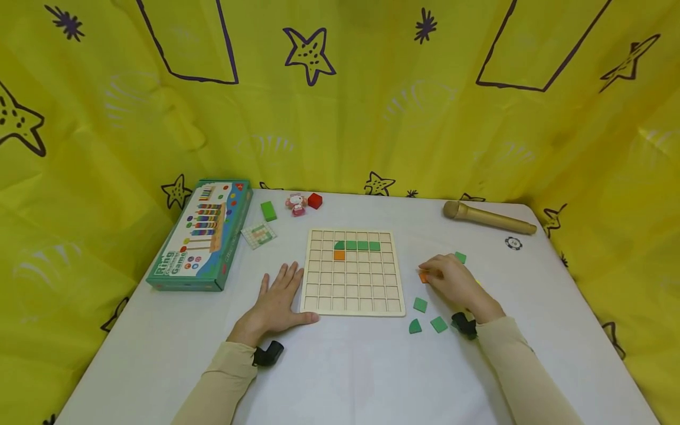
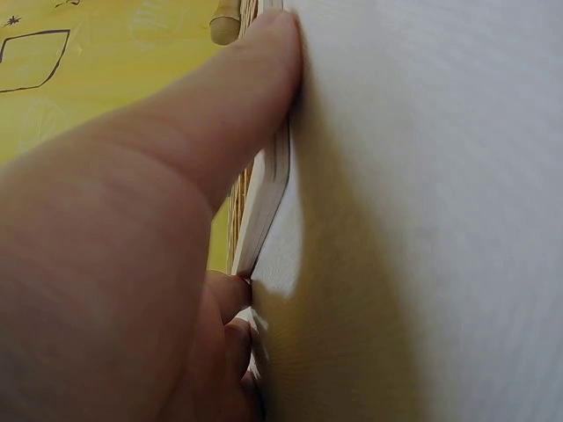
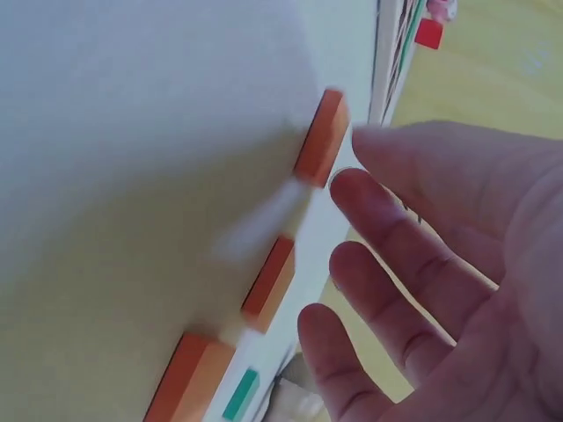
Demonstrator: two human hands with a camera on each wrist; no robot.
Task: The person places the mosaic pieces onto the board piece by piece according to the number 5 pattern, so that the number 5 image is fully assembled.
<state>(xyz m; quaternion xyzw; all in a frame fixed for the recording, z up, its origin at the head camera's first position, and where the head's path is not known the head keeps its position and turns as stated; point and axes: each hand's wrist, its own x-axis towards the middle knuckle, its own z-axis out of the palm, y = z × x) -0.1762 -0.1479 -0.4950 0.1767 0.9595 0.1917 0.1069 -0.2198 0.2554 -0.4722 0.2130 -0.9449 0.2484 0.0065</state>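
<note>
A wooden grid board [image 1: 350, 290] lies flat on the white table. On it, a green quarter-round tile [image 1: 340, 245] starts a row of green square tiles [image 1: 363, 245], and an orange tile [image 1: 339, 255] sits below. My left hand [image 1: 277, 304] rests with spread fingers by the board's left edge, its thumb along the near corner. To the board's right, my right hand [image 1: 454, 282] reaches over an orange tile [image 1: 423, 276]. In the right wrist view its bent fingers hover beside that tile [image 3: 322, 136], seemingly without a grip. Two other orange tiles [image 3: 269, 283] lie below.
Loose green tiles [image 1: 438, 324] lie near the right wrist; another green tile [image 1: 460, 257] is behind the hand. A gold microphone [image 1: 489, 217] and a chip [image 1: 513, 243] lie back right. Back left are a game box [image 1: 199, 236], pattern card [image 1: 259, 235], green block [image 1: 268, 211], figurine [image 1: 296, 204] and red cube [image 1: 315, 200].
</note>
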